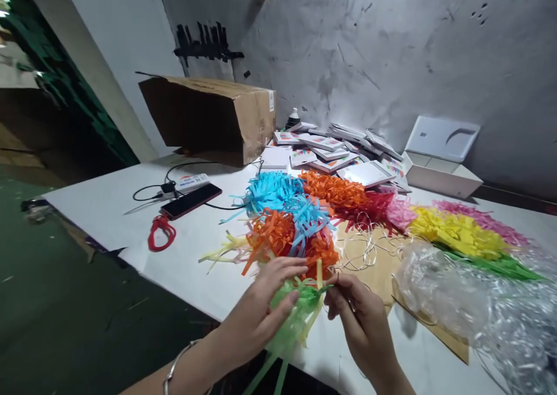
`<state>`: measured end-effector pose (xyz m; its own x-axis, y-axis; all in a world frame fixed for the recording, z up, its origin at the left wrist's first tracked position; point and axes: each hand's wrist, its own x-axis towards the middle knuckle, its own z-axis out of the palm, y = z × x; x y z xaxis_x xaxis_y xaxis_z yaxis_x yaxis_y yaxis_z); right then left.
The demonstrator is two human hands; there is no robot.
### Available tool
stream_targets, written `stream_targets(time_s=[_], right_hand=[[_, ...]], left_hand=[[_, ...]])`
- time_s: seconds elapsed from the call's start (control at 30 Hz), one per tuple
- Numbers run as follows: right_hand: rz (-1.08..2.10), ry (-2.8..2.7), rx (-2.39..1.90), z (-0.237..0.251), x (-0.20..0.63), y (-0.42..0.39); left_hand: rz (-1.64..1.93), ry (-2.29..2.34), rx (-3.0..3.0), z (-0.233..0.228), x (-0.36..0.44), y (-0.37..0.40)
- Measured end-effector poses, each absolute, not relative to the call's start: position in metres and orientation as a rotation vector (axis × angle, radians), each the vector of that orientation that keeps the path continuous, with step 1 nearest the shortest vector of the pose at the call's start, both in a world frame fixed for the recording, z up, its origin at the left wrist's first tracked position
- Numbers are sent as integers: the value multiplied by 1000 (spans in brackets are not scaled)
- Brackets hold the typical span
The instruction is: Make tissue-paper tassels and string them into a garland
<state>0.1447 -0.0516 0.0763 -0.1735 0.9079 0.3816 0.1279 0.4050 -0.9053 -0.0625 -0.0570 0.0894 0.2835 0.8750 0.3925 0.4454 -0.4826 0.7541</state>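
Note:
My left hand point(256, 311) wraps around a bundle of green paper strips point(291, 325) at the near edge of the white table point(108, 209). My right hand point(359, 316) pinches the bundle's top, where thin strips or a tie stick up. Just beyond the hands lie finished tassels of orange paper strips point(272, 232) and blue paper strips point(272, 189). Loose thin wire ties point(363, 247) curl on brown paper to the right of these.
Heaps of orange, red, pink, yellow point(456, 229) and green strips spread across the table. Clear plastic wrap point(470, 302) lies at right. A cardboard box point(209, 116), paper packs point(335, 148), a white box point(439, 157), a phone point(191, 200) and red scissors point(161, 232) sit farther off.

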Motion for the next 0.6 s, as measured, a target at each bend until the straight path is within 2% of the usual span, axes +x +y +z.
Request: stream_targets(time_s=[0.1, 0.37, 0.6], right_hand=[[1010, -1526, -836, 73, 144, -56], [691, -1635, -990, 70, 160, -71], [394, -1811, -1004, 81, 152, -77]], left_hand=[[1063, 960, 1968, 92, -45, -57], [961, 737, 777, 68, -25, -56], [965, 732, 782, 66, -19, -60]])
